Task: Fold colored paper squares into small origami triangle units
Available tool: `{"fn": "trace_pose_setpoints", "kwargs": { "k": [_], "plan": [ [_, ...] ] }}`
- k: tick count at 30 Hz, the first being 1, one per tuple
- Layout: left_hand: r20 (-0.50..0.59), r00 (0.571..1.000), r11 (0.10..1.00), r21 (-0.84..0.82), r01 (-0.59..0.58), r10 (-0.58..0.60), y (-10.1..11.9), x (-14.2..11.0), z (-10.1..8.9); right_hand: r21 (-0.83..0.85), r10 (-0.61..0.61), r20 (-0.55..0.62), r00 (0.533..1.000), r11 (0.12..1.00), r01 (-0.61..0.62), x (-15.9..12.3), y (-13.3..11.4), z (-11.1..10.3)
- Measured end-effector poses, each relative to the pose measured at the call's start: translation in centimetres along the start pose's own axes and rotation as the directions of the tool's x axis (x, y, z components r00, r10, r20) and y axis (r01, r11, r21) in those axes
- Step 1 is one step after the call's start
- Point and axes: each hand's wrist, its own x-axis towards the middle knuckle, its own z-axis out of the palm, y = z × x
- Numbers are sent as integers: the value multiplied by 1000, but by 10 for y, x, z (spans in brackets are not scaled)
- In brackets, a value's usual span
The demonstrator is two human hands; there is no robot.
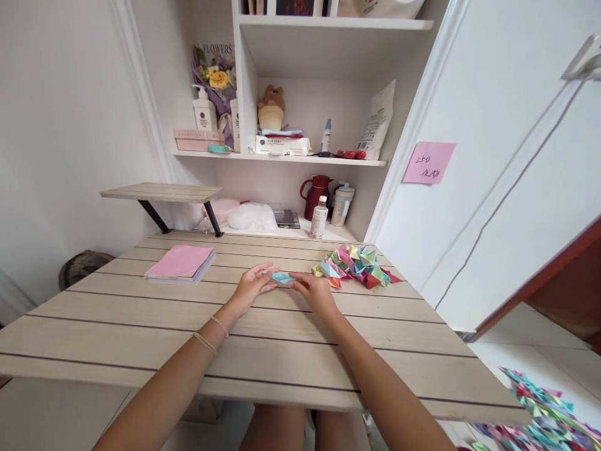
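Observation:
Over the middle of the wooden table [291,341] I hold a small folded piece of light-blue paper [282,278] between both hands. My left hand [254,288] pinches its left end, with the thumb and fingers closed on it. At the other end, the fingers of my right hand [315,292] are closed on the paper's right tip. Just to the right of my right hand lies a heap of folded coloured paper pieces [359,266]. A stack of square paper sheets [181,261], pink on top, rests on the left side of the table.
A small raised shelf [162,191] on black legs stands at the back left. Along the back are a clear bottle [319,218], a red jug [316,195] and a tumbler [342,204]. More folded paper [549,407] is piled on the floor at right.

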Motion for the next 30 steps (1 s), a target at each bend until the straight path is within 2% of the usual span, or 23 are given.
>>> {"fn": "trace_pose_setpoints", "kwargs": {
  "k": [4, 10, 17, 20, 25, 28, 30],
  "plan": [
    [62, 998, 1000, -18, -19, 20, 3, -1, -1, -59, -88, 5, 996, 994, 89, 2, 2, -6],
    [60, 998, 995, 103, -17, 11, 4, -2, 3, -101, -180, 113, 977, 976, 192, 3, 2, -7],
    [94, 985, 963, 215, -163, 146, 9, -2, 3, -82, -118, 75, 990, 989, 124, 1, 0, -10],
    [95, 987, 949, 275, -151, 130, 7, -1, 1, -106, -111, 99, 989, 987, 121, 1, -2, -11],
    [54, 996, 950, 299, -89, 77, 0, -2, 3, -152, -174, 135, 975, 969, 194, 1, -9, -11],
    [24, 992, 931, 343, -122, 121, 4, -3, 4, -164, -172, 102, 980, 969, 187, 2, -7, -12],
    [-11, 970, 865, 455, -212, 243, 14, -5, -1, -189, -141, -6, 990, 972, 137, 5, 1, -19]
  ]
}}
